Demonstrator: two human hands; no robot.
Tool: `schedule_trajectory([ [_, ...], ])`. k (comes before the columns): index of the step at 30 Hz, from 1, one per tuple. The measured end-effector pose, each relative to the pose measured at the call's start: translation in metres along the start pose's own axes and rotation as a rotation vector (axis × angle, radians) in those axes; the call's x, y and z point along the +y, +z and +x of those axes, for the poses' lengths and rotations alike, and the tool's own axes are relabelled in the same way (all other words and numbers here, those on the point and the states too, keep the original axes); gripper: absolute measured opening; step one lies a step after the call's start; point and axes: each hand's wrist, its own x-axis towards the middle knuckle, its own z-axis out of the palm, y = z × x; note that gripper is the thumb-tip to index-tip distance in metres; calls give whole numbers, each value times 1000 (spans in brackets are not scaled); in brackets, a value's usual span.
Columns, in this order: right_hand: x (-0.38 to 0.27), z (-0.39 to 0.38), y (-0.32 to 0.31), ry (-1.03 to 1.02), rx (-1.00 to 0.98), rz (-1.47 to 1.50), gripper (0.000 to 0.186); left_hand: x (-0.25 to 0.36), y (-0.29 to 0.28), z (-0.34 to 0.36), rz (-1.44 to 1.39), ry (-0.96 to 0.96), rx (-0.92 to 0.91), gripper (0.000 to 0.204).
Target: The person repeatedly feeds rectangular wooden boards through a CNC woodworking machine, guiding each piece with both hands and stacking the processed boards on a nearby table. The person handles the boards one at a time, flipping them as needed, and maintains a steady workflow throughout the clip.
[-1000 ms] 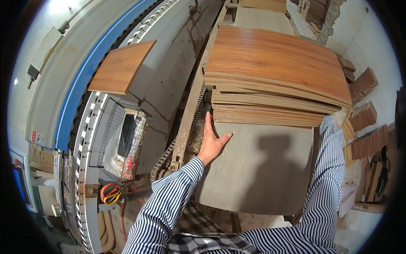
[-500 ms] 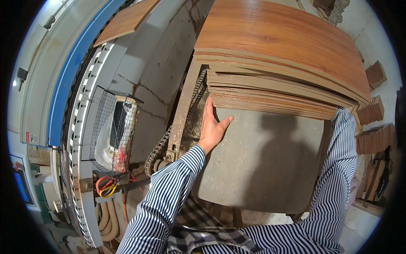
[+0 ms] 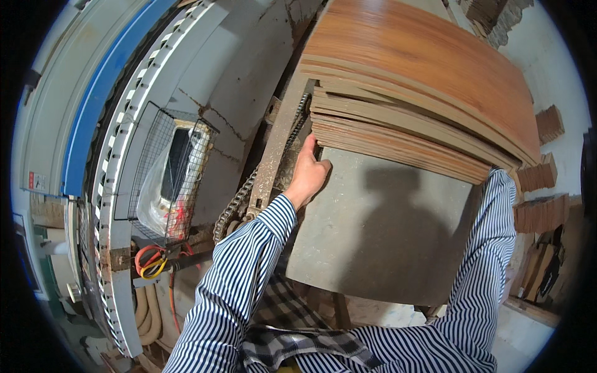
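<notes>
A stack of thin boards with brown edges and a wood-grain top lies across the far part of a grey plate. My left hand is at the near left corner of the stack, its fingers bent against the lower boards. Its thumb points right over the plate; some fingertips are hidden behind the board ends. On the right, my striped sleeve runs up to the stack's other end, where my right hand is out of sight. Uneven gaps show between the upper boards.
A rusty metal bar and a chain run just left of my left hand. Farther left, a wire basket hangs on a white frame, with orange-and-yellow-handled scissors below it. Small board stacks stand along the right.
The view has shifted slightly. My left hand has slid lower on the stack's corner, with its fingers more bent and its thumb closer in. My right arm stays at the far right end.
</notes>
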Motion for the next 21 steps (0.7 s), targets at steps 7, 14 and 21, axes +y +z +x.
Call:
schedule_trajectory([
  [7, -7, 0, 8, -16, -19, -34, 44, -1, -14, -7, 29, 29, -40, 65],
  [14, -18, -24, -1, -59, -2, -70, 44, 5, -24, -7, 89, -9, -103, 61],
  [21, -15, -77, -23, -69, 25, -89, 45, -8, -35, -51, 60, -14, -92, 61],
])
